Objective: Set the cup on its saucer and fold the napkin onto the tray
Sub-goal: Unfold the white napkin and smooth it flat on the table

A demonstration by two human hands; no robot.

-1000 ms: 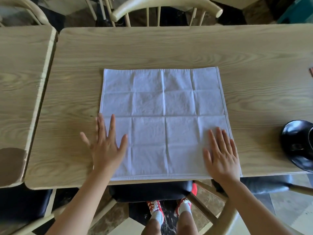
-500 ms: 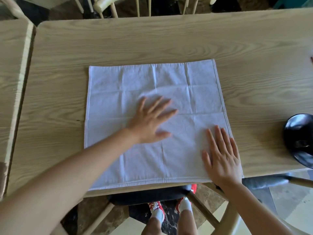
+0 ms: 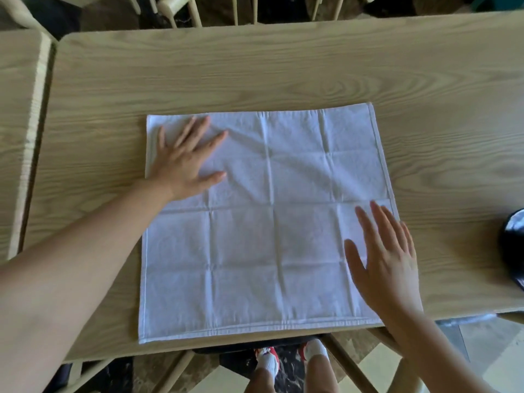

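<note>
We find the left hand (image 3: 184,163) lying flat on the far left quarter of the napkin (image 3: 269,231), fingers straight and spread wide, palm down, holding nothing. Its fingertips point toward the far edge of the cloth, and its forearm crosses the table's near left corner.

We find the right hand (image 3: 388,259) flat at the near right corner of the napkin, fingers straight and close together, thumb held out to the left. It holds nothing. We cannot tell whether the palm presses the cloth or sits just above it.

The napkin is white, fully unfolded, and spread flat on the wooden table (image 3: 283,72). A grid of fold creases marks its surface. Its near hem lies along the table's near edge.

A dark glossy object (image 3: 511,251) rests on the table at the right edge of the view, well apart from the napkin; we cannot tell what it is.

A second wooden table (image 3: 17,109) stands just beside the first on the left. Chair spindles (image 3: 195,9) show beyond the far edge.
</note>
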